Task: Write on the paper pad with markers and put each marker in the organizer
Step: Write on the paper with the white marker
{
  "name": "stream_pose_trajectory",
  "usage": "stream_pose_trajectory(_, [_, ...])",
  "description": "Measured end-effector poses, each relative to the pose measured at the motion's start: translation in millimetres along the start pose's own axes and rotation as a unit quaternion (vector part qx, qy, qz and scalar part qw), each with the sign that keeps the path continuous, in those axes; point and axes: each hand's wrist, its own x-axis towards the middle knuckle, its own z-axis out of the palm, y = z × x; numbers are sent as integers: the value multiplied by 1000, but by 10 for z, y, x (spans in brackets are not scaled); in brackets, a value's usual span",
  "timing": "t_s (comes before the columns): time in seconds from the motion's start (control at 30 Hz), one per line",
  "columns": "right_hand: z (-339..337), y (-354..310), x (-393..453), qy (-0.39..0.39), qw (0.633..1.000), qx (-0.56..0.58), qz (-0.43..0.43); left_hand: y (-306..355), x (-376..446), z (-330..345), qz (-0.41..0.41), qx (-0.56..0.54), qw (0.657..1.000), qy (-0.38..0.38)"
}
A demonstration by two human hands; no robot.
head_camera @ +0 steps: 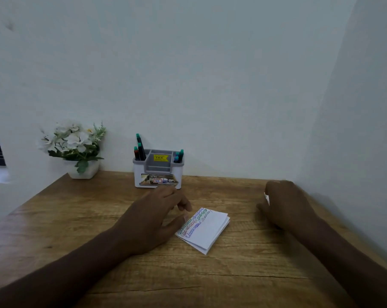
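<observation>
Wooden surface (pixel 243 274): left hand (pixel 157 216) lies relaxed, fingertips on scribbled paper pad (pixel 204 232); right hand (pixel 285 205) curled, contents unclear. Organizer (pixel 158 172) sticker reads "49.00".

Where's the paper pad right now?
In the head view the paper pad lies on the wooden table just right of centre, in front of the organizer, with the left hand resting on its left edge.

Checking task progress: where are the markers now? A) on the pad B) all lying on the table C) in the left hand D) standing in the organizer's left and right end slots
D: markers stand in the organizer at its left end, and more at its right end; none lies on the table or pad.
</observation>
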Motion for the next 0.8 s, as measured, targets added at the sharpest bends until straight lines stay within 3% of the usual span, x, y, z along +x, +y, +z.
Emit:
stream_pose_trajectory(0.23, [28, -158, -28, -37, 999, 9, -11, 26, -15, -20, -2, 1, 1000, 8])
stream_pose_trajectory(0.33, [-52, -198, -49, 61, 994, 83, -41, 40, -9, -32, -7, -14, 1000, 10])
stream_pose_trajectory(0.4, [-141, -321, -161, 168, 950, 247, -89, 53, -10, -25, -8, -35, 999, 12])
stream_pose_trajectory(0.43, [-182, -424, -245, 180, 920, 336, -97, 62, -11, -25, -9, -46, 999, 10])
stream_pose_trajectory(0.5, [-189, -649, -417, 121, 874, 459, -106, 78, -19, -29, -7, -58, 998, 2])
stream_pose_trajectory(0.57, [-79, -815, -527, 59, 851, 510, -110, 116, -25, -51, -4, -72, 997, -4])
stream_pose_trajectory(0.7, [62, -908, -578, 14, 830, 550, -87, 248, -15, -64, 16, -103, 994, -38])
stream_pose_trajectory(0.8, [94, -887, -586, 32, 852, 516, -83, 286, 16, -29, -5, -108, 993, -51])
